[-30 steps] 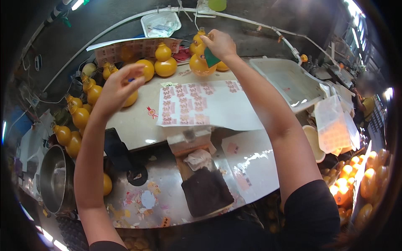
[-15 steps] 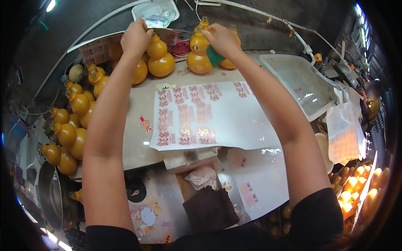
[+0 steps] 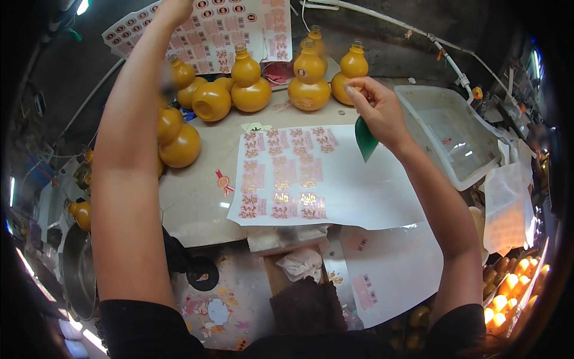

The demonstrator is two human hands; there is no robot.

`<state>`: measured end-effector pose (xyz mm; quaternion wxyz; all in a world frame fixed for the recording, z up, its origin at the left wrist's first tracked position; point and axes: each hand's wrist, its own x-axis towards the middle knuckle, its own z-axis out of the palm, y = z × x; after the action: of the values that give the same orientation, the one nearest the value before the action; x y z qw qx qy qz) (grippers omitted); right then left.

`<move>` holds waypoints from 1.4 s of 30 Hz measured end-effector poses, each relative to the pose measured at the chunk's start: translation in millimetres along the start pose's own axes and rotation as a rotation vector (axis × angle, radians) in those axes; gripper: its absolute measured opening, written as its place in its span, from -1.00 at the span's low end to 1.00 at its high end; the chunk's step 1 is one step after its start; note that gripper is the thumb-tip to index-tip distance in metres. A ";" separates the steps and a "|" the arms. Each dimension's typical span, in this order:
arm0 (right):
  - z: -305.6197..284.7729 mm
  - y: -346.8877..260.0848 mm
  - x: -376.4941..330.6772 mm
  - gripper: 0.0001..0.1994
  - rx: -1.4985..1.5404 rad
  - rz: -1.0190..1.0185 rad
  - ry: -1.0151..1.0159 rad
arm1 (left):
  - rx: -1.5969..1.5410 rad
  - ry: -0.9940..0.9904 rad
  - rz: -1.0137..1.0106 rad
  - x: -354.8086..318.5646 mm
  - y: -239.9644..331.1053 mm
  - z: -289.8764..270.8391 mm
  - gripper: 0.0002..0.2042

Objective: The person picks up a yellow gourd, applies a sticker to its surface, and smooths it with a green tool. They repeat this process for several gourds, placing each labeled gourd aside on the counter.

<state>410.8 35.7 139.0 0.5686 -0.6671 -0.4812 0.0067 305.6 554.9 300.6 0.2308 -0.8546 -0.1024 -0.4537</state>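
Observation:
My left hand is raised to the top edge of the picture, gripping a sticker sheet that hangs upright; its fingertips are partly cut off. Round dark emblems and rows of pink and red labels cover the sheet. My right hand is closed on a green scraper, held over a white label sheet that lies on the table. Behind the hands stand yellow gourd-shaped bottles; the middle bottle bears a small round emblem. Another bottle lies on its side, its base facing me.
A clear plastic tub sits at the right of the table. A red rosette sticker lies left of the label sheet. Nearer me are a dark cloth and a crumpled white cloth. A pan stands at lower left.
My left hand has lifted the sticker sheet, and its printed face now shows. My right hand has come away from the bottles, toward me and to the right, with the scraper.

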 end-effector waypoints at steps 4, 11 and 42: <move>-7.8 4.2 -16.1 -0.82 -0.003 0.022 -0.014 | 0.042 -0.223 -0.076 13.7 -47.0 53.5 -0.56; -30.2 -0.1 -40.6 -0.85 -0.030 0.123 -0.030 | -0.201 0.144 -0.339 -31.0 96.7 -1.1 -0.54; -54.1 -135.4 -126.7 -0.82 0.299 -0.138 0.052 | -0.190 -1.300 -0.743 -130.3 193.7 -46.6 -0.50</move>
<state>287.0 -102.2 193.6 0.6727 -0.5406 -0.5046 0.0220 272.2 367.7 157.4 -0.1189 -0.8756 -0.4600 0.0868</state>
